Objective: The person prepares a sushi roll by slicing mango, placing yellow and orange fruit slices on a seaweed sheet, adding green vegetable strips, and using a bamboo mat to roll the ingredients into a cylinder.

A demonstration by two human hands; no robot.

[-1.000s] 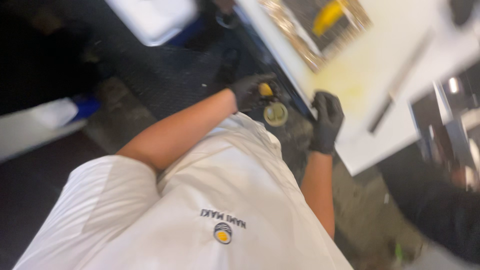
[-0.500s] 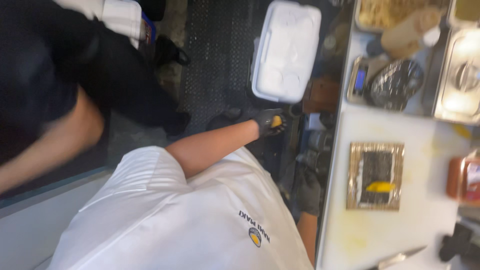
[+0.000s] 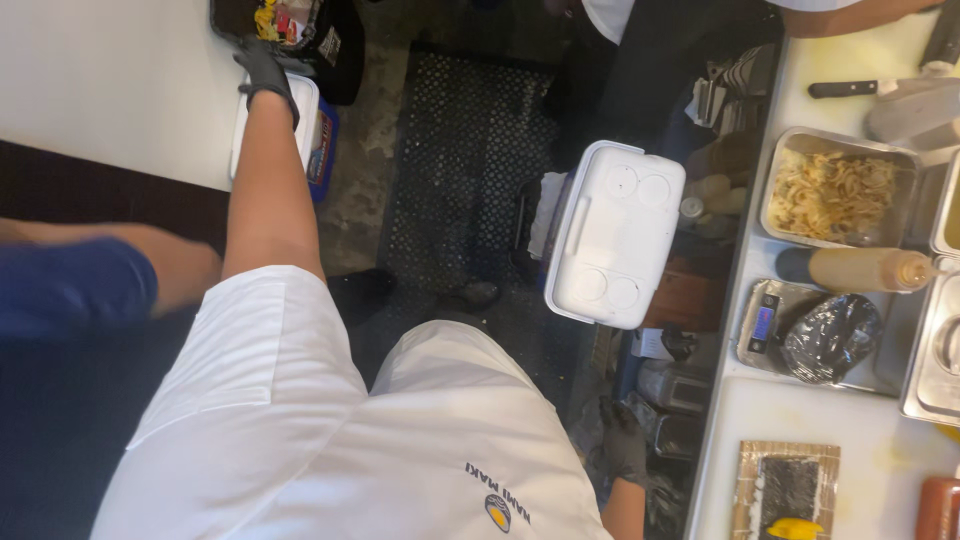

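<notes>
Black-gloved left hand (image 3: 262,62) touches a black tray (image 3: 285,22) of mixed food.

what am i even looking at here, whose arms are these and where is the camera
The camera sits on a person's head and looks down, so you see their own white shirt from above. There is no machine: the person works with two hands in black gloves. The left hand reaches far out to the edge of a dark tray of food at a white counter; whether it grips the tray cannot be told. The right hand hangs low beside the worktop and holds nothing visible. On that worktop lie a bamboo mat with a seaweed sheet, a metal pan of shredded food and a squeeze bottle. A white cooler stands on the floor. The blue sleeve belongs to another person.
</notes>
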